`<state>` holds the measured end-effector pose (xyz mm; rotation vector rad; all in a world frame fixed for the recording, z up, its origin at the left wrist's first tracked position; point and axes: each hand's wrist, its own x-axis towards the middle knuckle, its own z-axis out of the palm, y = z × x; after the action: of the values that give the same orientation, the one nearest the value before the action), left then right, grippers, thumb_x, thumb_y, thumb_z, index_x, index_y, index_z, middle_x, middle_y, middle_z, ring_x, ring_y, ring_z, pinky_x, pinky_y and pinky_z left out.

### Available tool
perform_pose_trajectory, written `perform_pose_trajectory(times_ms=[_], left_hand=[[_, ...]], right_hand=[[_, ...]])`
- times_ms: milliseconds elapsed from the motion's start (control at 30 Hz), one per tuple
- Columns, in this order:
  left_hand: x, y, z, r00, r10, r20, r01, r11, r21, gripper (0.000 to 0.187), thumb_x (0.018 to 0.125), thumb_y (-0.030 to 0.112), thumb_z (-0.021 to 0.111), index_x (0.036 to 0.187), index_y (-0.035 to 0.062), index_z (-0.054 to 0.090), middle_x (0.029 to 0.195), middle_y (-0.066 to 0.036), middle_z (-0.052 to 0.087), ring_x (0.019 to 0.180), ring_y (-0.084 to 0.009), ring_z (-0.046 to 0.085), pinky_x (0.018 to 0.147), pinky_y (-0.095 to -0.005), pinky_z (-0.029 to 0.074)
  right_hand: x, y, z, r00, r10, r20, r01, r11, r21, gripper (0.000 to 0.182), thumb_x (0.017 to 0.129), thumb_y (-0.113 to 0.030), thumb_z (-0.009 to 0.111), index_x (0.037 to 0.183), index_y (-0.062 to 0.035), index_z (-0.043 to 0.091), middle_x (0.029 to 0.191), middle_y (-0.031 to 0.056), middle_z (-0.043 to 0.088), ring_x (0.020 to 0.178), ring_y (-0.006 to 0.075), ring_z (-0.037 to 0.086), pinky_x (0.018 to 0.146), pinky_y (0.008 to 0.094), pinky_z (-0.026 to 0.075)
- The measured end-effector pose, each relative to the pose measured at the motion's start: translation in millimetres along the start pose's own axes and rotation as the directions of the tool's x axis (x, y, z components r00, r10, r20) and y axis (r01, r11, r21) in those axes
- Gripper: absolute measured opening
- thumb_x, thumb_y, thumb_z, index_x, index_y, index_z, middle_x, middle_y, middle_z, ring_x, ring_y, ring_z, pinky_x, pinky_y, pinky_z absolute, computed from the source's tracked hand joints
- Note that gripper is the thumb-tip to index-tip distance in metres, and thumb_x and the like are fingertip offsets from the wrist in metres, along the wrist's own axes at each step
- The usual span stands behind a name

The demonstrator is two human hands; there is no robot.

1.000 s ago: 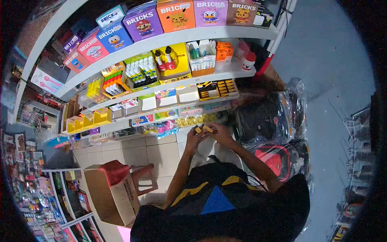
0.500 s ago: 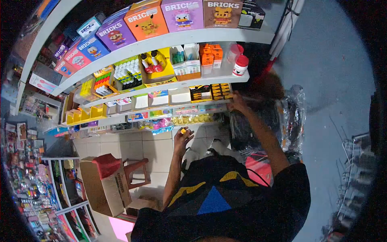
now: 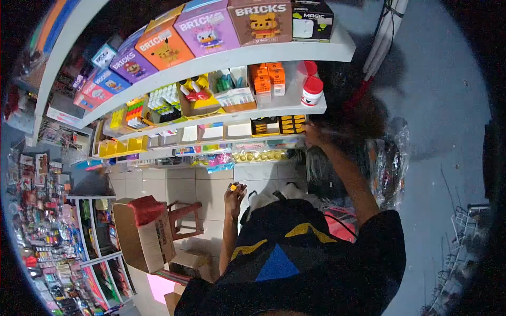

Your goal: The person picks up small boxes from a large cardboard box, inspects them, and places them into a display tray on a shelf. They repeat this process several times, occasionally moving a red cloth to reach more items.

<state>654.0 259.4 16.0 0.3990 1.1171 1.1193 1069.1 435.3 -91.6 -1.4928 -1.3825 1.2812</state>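
My left hand (image 3: 234, 196) is raised over the tiled floor, fingers curled around a small yellow-orange item (image 3: 233, 187) whose exact kind is too small to make out. At the right end of the lower shelf, my right hand (image 3: 315, 135) reaches to the edge of a display box (image 3: 293, 125) of small black-and-yellow packs. Its fingertips are dim and partly hidden, so their grip does not show. Beside that box stands a similar black-and-yellow box (image 3: 265, 127), partly filled. Further left are open white trays (image 3: 239, 130).
Above, a shelf carries markers (image 3: 165, 102), orange boxes (image 3: 268, 79) and a red-lidded white bottle (image 3: 312, 91). Boxes marked BRICKS (image 3: 262, 22) line the top shelf. A cardboard box (image 3: 142, 231) and a red stool (image 3: 185, 219) stand at left. Plastic-wrapped goods (image 3: 387, 163) lie right.
The view has shifted slightly, so the shelves appear moved. My left hand sits lower, still with the yellow-orange item. My right hand stays at the display box's end.
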Motion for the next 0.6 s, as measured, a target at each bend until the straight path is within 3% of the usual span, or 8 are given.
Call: perform_pose_trajectory(times_ms=[33, 67, 133, 233, 333, 367, 500, 600], left_hand=[[3, -2, -2, 0.999, 0.000, 0.035, 0.001, 0.999, -0.039, 0.018, 0.083, 0.009, 0.056, 0.099, 0.0047, 0.050, 0.089, -0.007, 0.057, 0.091, -0.0217, 0.058, 0.078, -0.0334, 0.049], [5, -1, 0, 1.000, -0.016, 0.009, 0.016, 1.000, 0.002, 0.018, 0.083, 0.009, 0.056, 0.098, 0.0047, 0.050, 0.089, -0.007, 0.057, 0.091, -0.0218, 0.058, 0.078, -0.0335, 0.049], [9, 1, 2, 0.997, -0.051, -0.050, 0.055, 0.995, 0.083, 0.018, 0.082, 0.009, 0.057, 0.098, 0.0048, 0.050, 0.090, -0.008, 0.057, 0.091, -0.0221, 0.059, 0.078, -0.0337, 0.049], [6, 7, 7, 1.000, -0.015, 0.008, 0.015, 1.000, 0.011, 0.022, 0.084, 0.013, 0.055, 0.102, 0.0035, 0.049, 0.095, -0.010, 0.057, 0.093, -0.0235, 0.058, 0.081, -0.0371, 0.048], [8, 8, 12, 0.999, -0.007, 0.042, 0.009, 0.999, -0.051, 0.024, 0.086, 0.016, 0.052, 0.105, 0.0021, 0.048, 0.102, -0.013, 0.055, 0.099, -0.0259, 0.054, 0.084, -0.0412, 0.047], [9, 9, 14, 0.999, -0.009, 0.046, 0.012, 0.998, -0.063, 0.025, 0.086, 0.018, 0.051, 0.106, 0.0017, 0.047, 0.105, -0.014, 0.054, 0.101, -0.0268, 0.053, 0.085, -0.0426, 0.047], [11, 13, 29, 0.993, -0.036, 0.115, 0.044, 0.997, -0.070, 0.030, 0.088, 0.020, 0.048, 0.112, 0.0033, 0.041, 0.112, -0.019, 0.049, 0.108, -0.0284, 0.049, 0.086, -0.0469, 0.046], [19, 19, 50, 0.988, -0.038, 0.149, 0.041, 0.999, -0.018, 0.034, 0.089, 0.023, 0.047, 0.116, 0.0048, 0.035, 0.113, -0.020, 0.048, 0.109, -0.0283, 0.048, 0.084, -0.0482, 0.047]], right_hand=[[10, 23, 2, 0.999, 0.047, 0.020, -0.049, 0.983, 0.177, 0.026, 0.076, -0.005, 0.048, 0.100, 0.0001, 0.055, 0.111, 0.0214, 0.049, 0.100, 0.0329, 0.049, 0.085, 0.0406, 0.041], [19, 38, 2, 0.986, -0.164, -0.041, 0.164, 0.986, 0.004, 0.026, 0.075, -0.005, 0.049, 0.100, 0.0004, 0.055, 0.113, 0.0209, 0.048, 0.101, 0.0327, 0.048, 0.087, 0.0399, 0.040], [6, 17, 2, 0.950, -0.310, -0.025, 0.271, 0.866, -0.420, 0.028, 0.073, -0.004, 0.051, 0.101, 0.0005, 0.055, 0.114, 0.0204, 0.048, 0.105, 0.0328, 0.045, 0.091, 0.0397, 0.037], [-11, -6, -1, 0.945, -0.319, 0.076, 0.272, 0.635, -0.723, 0.031, 0.070, -0.004, 0.054, 0.101, 0.0008, 0.055, 0.115, 0.0197, 0.047, 0.112, 0.0329, 0.040, 0.096, 0.0395, 0.032], [3, 37, 0, 0.953, -0.275, 0.129, 0.265, 0.541, -0.798, 0.035, 0.067, -0.003, 0.057, 0.102, 0.0010, 0.055, 0.117, 0.0191, 0.046, 0.119, 0.0334, 0.035, 0.102, 0.0400, 0.027], [13, 73, 6, 0.953, -0.303, 0.024, 0.275, 0.827, -0.491, 0.035, 0.067, -0.003, 0.057, 0.101, 0.0012, 0.056, 0.117, 0.0194, 0.046, 0.119, 0.0336, 0.034, 0.101, 0.0409, 0.027], [-34, -28, 14, 0.940, -0.339, -0.025, 0.195, 0.598, -0.777, 0.034, 0.070, -0.008, 0.059, 0.103, -0.0006, 0.055, 0.114, 0.0182, 0.048, 0.113, 0.0317, 0.039, 0.096, 0.0412, 0.031], [-63, -97, 26, 0.955, -0.298, 0.008, 0.223, 0.698, -0.680, 0.035, 0.072, -0.012, 0.061, 0.104, -0.0019, 0.055, 0.112, 0.0173, 0.049, 0.109, 0.0303, 0.043, 0.093, 0.0413, 0.034]])
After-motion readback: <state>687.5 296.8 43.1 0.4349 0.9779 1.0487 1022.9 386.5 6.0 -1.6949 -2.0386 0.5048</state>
